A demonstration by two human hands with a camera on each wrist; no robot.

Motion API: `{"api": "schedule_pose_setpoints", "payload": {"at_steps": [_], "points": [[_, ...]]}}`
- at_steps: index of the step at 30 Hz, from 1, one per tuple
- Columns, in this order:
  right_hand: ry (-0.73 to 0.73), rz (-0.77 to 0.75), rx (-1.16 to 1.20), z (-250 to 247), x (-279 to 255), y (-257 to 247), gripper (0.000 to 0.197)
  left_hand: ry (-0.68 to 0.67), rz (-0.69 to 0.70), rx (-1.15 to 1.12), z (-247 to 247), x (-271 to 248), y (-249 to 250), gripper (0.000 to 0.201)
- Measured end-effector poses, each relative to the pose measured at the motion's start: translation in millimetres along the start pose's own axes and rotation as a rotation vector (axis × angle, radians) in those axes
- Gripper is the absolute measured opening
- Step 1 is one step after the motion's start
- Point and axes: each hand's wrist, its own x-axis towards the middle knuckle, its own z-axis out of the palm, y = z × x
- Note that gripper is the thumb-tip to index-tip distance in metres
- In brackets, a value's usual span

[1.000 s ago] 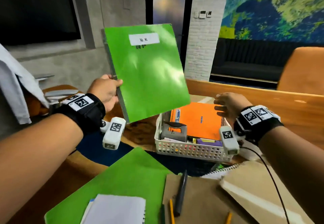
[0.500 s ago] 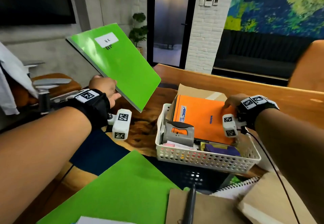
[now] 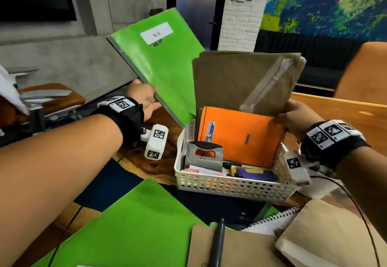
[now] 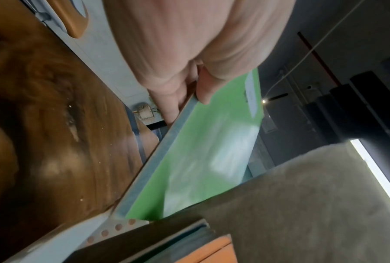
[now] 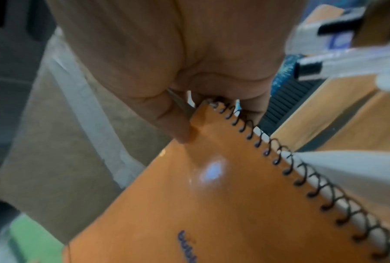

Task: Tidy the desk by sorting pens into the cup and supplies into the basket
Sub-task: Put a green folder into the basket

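My left hand [image 3: 144, 99] grips the spine edge of a green book [image 3: 159, 63] with a white label. The book is tilted, its lower corner at the far left rim of the white basket [image 3: 230, 185]. In the left wrist view my fingers [image 4: 198, 89] wrap the green book's [image 4: 200, 160] edge. My right hand [image 3: 297, 118] pinches a stack of brown envelopes [image 3: 240, 82] upright behind the orange spiral notebook [image 3: 240, 137] in the basket. My thumb [image 5: 178, 124] rests by the orange notebook's [image 5: 211, 204] top corner. No cup is in view.
The basket also holds a grey hole punch [image 3: 204, 155] and a purple item [image 3: 257, 174]. In front lie a green folder [image 3: 136, 225], a dark pen [image 3: 217, 243] on a brown envelope [image 3: 240, 250], and a spiral pad [image 3: 270, 222]. Cables trail from both wrists.
My right hand reached behind the orange notebook and raised the brown envelopes upright. My left hand brought the green book down and right, to the basket's rim.
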Motion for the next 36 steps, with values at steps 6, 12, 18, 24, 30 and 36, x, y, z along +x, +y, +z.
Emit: {"api": "schedule_pose_setpoints", "payload": {"at_steps": [6,12,18,24,30,36], "points": [[0.026,-0.021,0.044,-2.5,-7.8,-8.9,0.029,-0.208,0.011,0.026,52.5,-23.5,-0.8,0.033],[0.142,0.08,-0.17,-11.3,4.0,-9.8,0.046,-0.501,-0.158,0.229,78.4,-28.9,-25.9,0.042],[0.228,0.172,-0.304,-9.8,0.3,-23.8,0.074,-0.49,-0.157,0.551,73.7,-14.3,-41.8,0.039],[0.022,-0.111,-0.621,-12.6,-33.5,-65.8,0.03,-0.449,-0.151,0.73,69.0,-2.7,-34.3,0.046],[-0.577,0.064,-0.993,16.2,-50.4,-60.6,0.011,-0.407,-0.121,0.762,68.0,-7.7,-41.9,0.039],[-0.514,-0.05,-1.049,39.7,-52.1,-47.7,0.046,-0.379,-0.153,0.659,60.4,-29.8,-28.6,0.031]]}}
